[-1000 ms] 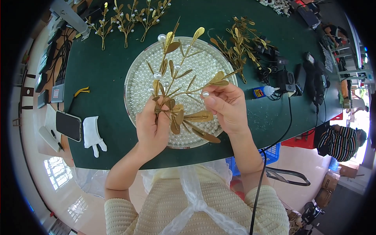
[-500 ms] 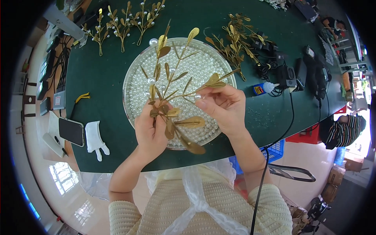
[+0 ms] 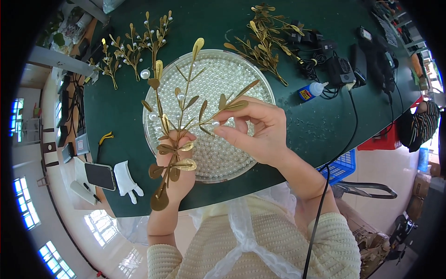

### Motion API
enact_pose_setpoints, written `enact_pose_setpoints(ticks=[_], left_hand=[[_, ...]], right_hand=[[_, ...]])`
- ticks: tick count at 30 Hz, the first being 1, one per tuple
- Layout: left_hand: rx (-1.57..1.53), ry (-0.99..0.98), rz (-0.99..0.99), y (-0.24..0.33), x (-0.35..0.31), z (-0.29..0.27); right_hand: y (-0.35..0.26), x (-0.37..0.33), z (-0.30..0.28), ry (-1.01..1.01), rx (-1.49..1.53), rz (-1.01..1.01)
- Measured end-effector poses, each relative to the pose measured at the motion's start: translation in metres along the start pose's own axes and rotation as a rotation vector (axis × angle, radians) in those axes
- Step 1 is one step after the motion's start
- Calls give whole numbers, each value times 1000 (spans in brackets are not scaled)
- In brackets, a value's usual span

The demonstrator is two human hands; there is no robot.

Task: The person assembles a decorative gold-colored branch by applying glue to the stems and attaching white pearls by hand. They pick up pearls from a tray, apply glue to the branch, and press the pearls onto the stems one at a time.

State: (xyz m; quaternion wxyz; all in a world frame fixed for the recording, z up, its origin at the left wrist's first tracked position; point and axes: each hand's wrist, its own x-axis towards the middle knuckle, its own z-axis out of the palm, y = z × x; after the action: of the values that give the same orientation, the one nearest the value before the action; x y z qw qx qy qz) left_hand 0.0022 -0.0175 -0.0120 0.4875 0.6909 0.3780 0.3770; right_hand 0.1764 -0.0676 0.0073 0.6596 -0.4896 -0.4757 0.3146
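Note:
My left hand [image 3: 180,186] is closed around the lower stems of a gold metal leaf branch [image 3: 159,200], held above the tray with its leaves fanning upward. White pearl beads sit on some of its twigs, among them a large bead [image 3: 145,74] at the left. Over the right part of the tray, my right hand [image 3: 262,132] is closed in a pinch at a right-hand twig. A small pearl bead [image 3: 215,124] shows between its thumb and index fingertips. Beneath both hands lies a round tray [image 3: 145,118] filled with loose pearl beads [image 3: 223,76].
Pearl-dotted gold branches [image 3: 132,51] lie at the far left, plain gold branches [image 3: 267,46] at the far right. A glue bottle [image 3: 312,91], black devices [image 3: 341,69] and a cable stand right. A phone [image 3: 100,176] and white glove [image 3: 126,179] lie left.
The view has shifted a little. The branch has turned in my left hand, its lower leaves now hanging beside the wrist. My right hand keeps its pinch at the same twig.

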Motion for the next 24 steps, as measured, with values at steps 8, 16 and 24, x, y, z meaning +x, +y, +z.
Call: enact_pose_setpoints(ticks=[8, 16, 24], left_hand=[[-2, 3, 1, -4, -1, -2], [3, -5, 12, -5, -1, -2], [0, -5, 35, -6, -1, -2]], right_hand=[[3, 0, 3, -2, 23, 2], [3, 0, 3, -6, 37, 11], [2, -1, 3, -5, 49, 37]])
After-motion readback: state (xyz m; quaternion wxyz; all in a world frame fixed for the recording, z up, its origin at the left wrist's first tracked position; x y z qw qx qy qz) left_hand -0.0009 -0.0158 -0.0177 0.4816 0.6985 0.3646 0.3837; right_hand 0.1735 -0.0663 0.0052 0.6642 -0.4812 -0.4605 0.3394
